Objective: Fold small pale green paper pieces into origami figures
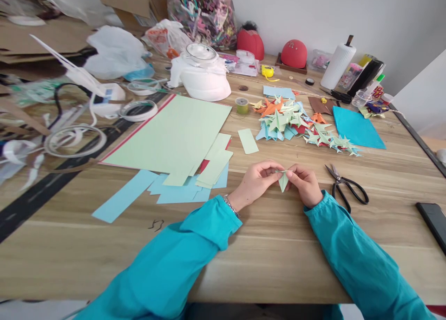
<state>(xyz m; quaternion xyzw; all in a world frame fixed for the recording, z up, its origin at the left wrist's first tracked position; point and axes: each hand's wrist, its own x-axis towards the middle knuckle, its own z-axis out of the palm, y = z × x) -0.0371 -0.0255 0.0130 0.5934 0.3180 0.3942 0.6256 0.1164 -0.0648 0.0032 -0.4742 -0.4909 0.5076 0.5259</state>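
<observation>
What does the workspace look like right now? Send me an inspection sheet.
Surface: light wooden table, strewn with paper.
Work items: small pale green folded paper piece; pile of folded paper shapes; large pale green sheet; black scissors right of the hands.
Clutter: blue paper strips, white tape rolls, plastic bags, black phone.
Hands: left hand and right hand both pinch the folded piece.
Cables: black cord loops at far left.
Surroundings: white wall; cardboard back left.

Soft, even daylight is filling the room and leaving only faint shadows on the wooden table (278,250), while the wide lens is bending its edges and stretching the tape rolls (75,141) at the left.
</observation>
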